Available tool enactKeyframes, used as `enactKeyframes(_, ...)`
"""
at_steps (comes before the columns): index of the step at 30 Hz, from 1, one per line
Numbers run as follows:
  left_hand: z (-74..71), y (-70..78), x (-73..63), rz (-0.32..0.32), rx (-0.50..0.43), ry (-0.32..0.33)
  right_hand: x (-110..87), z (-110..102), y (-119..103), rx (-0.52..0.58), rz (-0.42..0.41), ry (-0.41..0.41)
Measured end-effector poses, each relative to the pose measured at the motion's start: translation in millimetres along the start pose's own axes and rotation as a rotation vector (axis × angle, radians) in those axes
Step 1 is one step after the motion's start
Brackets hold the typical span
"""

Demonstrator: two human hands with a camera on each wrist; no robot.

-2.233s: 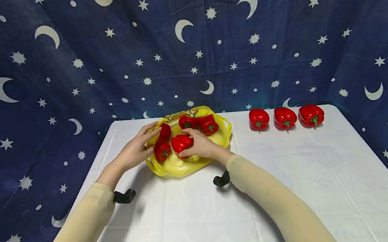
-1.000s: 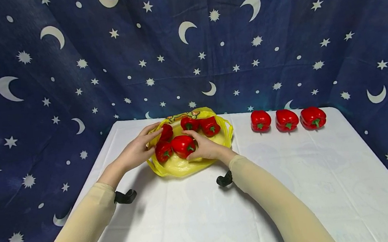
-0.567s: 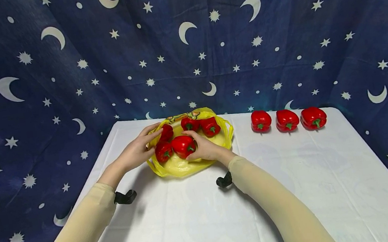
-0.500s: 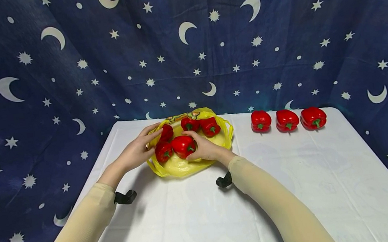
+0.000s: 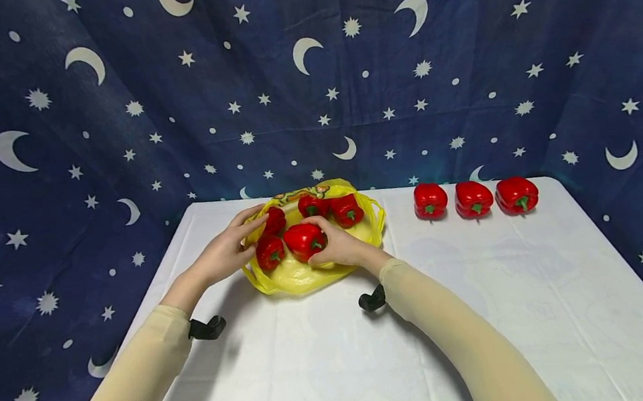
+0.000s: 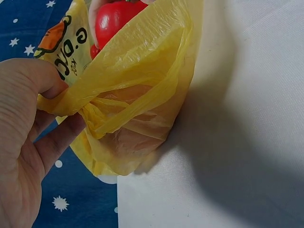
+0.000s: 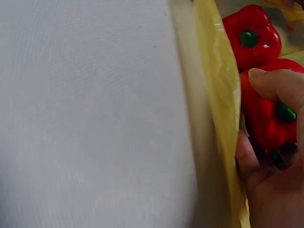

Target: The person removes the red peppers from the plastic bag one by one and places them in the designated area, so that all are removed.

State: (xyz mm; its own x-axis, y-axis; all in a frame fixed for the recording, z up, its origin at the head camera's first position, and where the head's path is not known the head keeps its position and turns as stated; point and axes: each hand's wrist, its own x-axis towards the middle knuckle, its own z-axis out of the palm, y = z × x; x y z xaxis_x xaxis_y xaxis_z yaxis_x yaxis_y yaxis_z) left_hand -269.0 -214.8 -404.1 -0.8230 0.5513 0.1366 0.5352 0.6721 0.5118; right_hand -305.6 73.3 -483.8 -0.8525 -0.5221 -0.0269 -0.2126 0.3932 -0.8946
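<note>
A yellow plastic bag [image 5: 301, 284] lies spread at the back left of the table with several red bell peppers inside. My left hand [image 5: 224, 252] grips the bag's left edge; the left wrist view shows the bunched plastic [image 6: 90, 107] pinched between thumb and fingers. Within the bag, my right hand [image 5: 335, 243] holds a red bell pepper [image 5: 304, 241] from its right side, the thumb over it in the right wrist view. Another bell pepper [image 5: 270, 252] sits just left of the held one. At the bag's back are two more, including this pepper [image 5: 347, 211].
Three more red bell peppers stand in a row at the back right, the leftmost pepper [image 5: 430, 200] nearest the bag. A white cloth covers the table [image 5: 342, 365]. Behind it hangs a dark blue curtain [image 5: 375, 47] with moons and stars.
Since the first frame, the right hand has moved slightly right and the held bell pepper has turned, its stem now showing on the right. The left hand stays at the bag's edge.
</note>
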Motion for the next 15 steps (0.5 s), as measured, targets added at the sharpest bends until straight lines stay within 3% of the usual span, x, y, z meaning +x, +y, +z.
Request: enactKeyframes(15,1.1,2.1,2.6,0.008,-0.002,-0.002,-30.3,-25,-7,0.071,-0.014,-0.019)
